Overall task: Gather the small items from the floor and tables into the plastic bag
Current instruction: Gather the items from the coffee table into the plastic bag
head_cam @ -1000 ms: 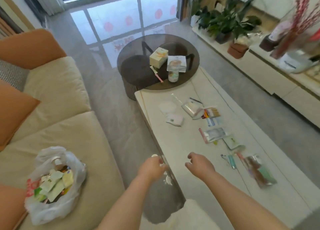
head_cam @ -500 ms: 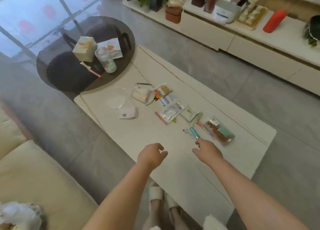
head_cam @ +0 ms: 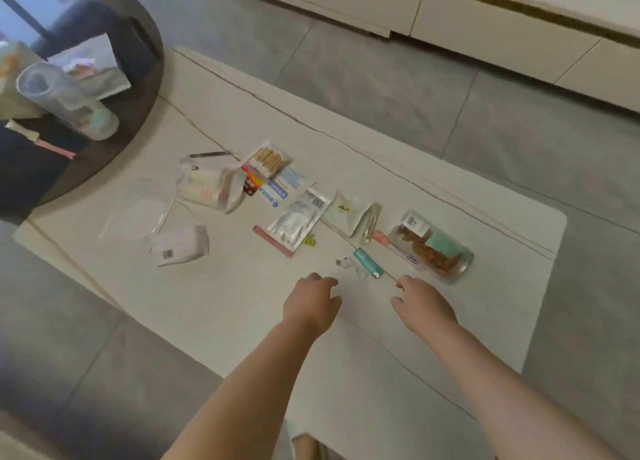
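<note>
Both hands, left [head_cam: 311, 303] and right [head_cam: 420, 303], hover over table [head_cam: 242, 321]

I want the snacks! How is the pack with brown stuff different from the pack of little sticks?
The brown snack pack lies nearest the right hand; the cotton swab pack lies farther back. The snack pack is bigger and holds dark brown pieces beside a green patch; the swab pack holds pale tan sticks. Both are clear packs lying flat on the white table.

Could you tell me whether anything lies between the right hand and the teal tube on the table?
Nothing visible does. The right hand hovers just short of the teal tube, with only bare table between them. The left hand is off to the side.
</note>
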Demonstrator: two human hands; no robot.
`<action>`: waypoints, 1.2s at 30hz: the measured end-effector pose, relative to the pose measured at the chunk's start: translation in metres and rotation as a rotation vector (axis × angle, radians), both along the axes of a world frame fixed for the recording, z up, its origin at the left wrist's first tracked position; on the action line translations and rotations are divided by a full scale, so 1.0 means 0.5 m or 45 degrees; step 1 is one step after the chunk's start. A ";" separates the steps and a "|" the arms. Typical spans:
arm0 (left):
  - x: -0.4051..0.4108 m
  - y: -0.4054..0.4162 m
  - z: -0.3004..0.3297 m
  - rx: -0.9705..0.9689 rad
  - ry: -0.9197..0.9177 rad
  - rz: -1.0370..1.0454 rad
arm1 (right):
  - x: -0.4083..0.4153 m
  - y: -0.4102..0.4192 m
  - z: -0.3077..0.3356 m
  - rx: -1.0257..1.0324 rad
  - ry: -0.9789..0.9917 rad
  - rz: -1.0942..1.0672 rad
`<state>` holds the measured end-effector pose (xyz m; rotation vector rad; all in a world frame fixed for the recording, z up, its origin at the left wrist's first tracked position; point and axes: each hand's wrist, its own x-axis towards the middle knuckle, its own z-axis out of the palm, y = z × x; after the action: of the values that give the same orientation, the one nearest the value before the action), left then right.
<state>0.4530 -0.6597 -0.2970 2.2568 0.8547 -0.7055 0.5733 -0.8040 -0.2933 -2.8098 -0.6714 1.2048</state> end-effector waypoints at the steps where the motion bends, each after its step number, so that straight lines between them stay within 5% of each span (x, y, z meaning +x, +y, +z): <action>1: 0.016 0.002 -0.027 0.007 -0.006 -0.028 | 0.005 0.007 -0.023 0.001 -0.003 0.001; 15: 0.129 0.039 -0.281 0.159 -0.135 -0.059 | 0.047 0.113 -0.257 0.121 -0.192 0.049; 24: 0.150 0.056 -0.295 0.110 -0.156 -0.029 | 0.050 0.122 -0.289 0.167 -0.233 -0.081; 36: 0.155 0.060 -0.268 0.055 -0.098 0.029 | 0.069 0.095 -0.259 0.153 -0.401 0.172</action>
<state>0.5305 -0.6296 -0.4308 2.2934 0.8647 -0.5912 0.6076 -0.7566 -0.4229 -2.9171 -0.9272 0.7088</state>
